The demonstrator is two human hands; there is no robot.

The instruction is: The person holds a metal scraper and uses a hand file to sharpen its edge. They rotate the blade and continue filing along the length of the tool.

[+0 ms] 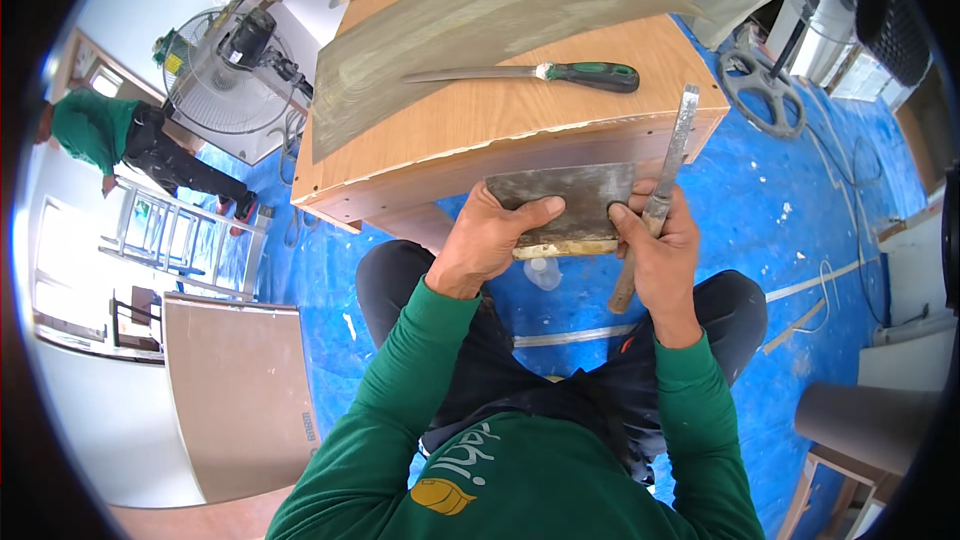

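Between my hands is a broad rectangular metal scraper blade (580, 195), with a pale, worn strip along its near edge. My left hand (478, 240) is closed on its left side, thumb lying across the face. At the right edge, my right hand (665, 260) pinches the blade with its thumb. That same hand also grips a long, narrow, flat metal tool with a worn grip, perhaps a file (683, 135), slanting up past the box's front edge. On the wooden box top ahead lies a long, thin-bladed hand tool with a green and black handle (600, 77).
A curved greyish sheet (480, 20) lies across the wooden box (640, 50). Blue sheeting (400, 370) covers the floor. Left are a fan (225, 70), a ladder (190, 235) and another person (110, 130) in green. A round-based stand (762, 93) is at right.
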